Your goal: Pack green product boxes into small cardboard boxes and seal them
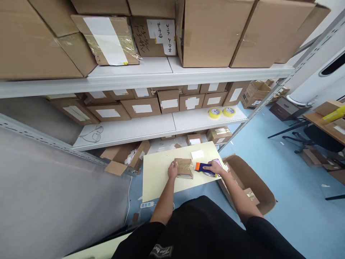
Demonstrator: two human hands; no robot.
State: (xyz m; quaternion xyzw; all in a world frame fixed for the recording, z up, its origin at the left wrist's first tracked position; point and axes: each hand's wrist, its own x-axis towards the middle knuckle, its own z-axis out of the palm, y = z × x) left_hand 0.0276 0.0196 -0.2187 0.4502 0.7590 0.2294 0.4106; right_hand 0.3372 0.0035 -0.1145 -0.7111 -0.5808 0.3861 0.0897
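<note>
"Box, please: where is it exactly?"

"The small brown cardboard box (181,167), with shiny clear tape on its upper face, rests on the pale yellow rectangular table top (159,180), near the middle of it."

"And how are the fingers of the left hand (172,169)?"

"They are bent close together over the left edge of the box and hold it. How each single finger lies, I cannot tell; it is too small."

"What does the right hand (215,167) hold?"

"Its fingers are closed around a dark blue tape dispenser with orange front end (204,168). The orange part is just beside the right side of the box. Whether a strip of tape joins them, I cannot tell."

"What else is upon the table top?"

"A white rectangular paper (197,154) towards the far edge, and a phone with pinkish screen (217,162) near the right edge, partly hidden by the right hand."

"And around the table top?"

"To its right stands a large open brown carton (261,181) containing smaller boxes. To its left is an open brown carton with white stuff inside (113,161). Beyond and above it, on a white shelf (145,127), lie two yellow tape rolls (215,113)."
</note>
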